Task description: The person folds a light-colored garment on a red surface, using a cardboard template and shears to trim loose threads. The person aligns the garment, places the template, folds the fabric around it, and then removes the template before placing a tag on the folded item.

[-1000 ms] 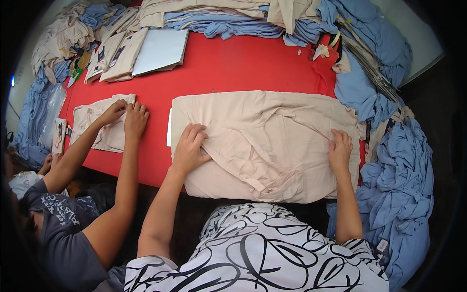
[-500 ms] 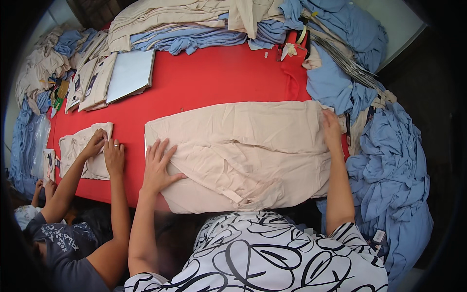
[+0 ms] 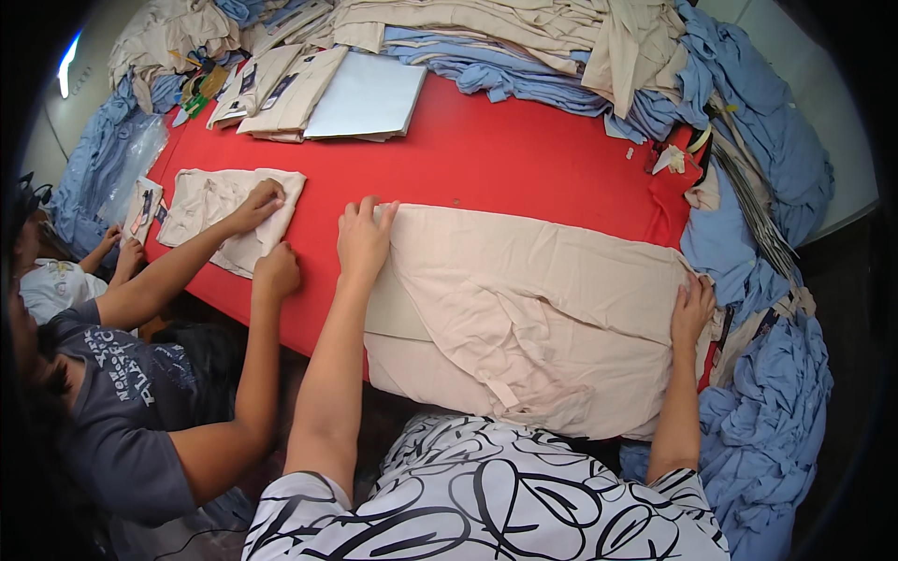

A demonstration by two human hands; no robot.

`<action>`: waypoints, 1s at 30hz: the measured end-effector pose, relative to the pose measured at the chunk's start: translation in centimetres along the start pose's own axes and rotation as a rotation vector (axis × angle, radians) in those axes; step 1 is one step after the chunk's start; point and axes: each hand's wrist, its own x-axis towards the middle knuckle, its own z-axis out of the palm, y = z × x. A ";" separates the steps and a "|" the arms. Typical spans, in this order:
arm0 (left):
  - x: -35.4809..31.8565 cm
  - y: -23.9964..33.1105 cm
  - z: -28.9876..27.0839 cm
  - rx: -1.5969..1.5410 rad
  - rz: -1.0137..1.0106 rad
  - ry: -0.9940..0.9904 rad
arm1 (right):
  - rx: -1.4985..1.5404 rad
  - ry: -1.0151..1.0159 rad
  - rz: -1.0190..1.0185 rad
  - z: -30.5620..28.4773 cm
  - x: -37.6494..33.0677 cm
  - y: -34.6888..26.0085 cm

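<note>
A large beige garment (image 3: 561, 271), perhaps a shirt, lies spread in front of me over the table's near edge, with a loose, crumpled flap across its middle. My left hand (image 3: 363, 245) is at its far left corner, fingers curled together and closed on the cloth. Against the garment's right edge rests my right hand (image 3: 690, 313), its fingers apart and lying on the fabric. A duller tan strip (image 3: 398, 316) shows at the left between the layers; I cannot tell whether it is cloth or board.
On my left a co-worker's hands (image 3: 267, 210) handle a smaller folded beige garment (image 3: 201, 201). Beyond lie folded beige shirts (image 3: 295, 89) and pale flat sheets (image 3: 367, 98) on the red table (image 3: 505, 154). Beige and blue clothes (image 3: 758, 402) are heaped at the back and right.
My left hand has gone from lying spread on the garment's left side to its far left corner, fingers now curled. My right hand stays at the right edge. The whole view has shifted.
</note>
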 end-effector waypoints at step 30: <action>-12.6 -3.6 -8.3 0.002 -0.184 -0.430 | 0.714 -0.385 -0.730 -9.0 -8.7 -30.4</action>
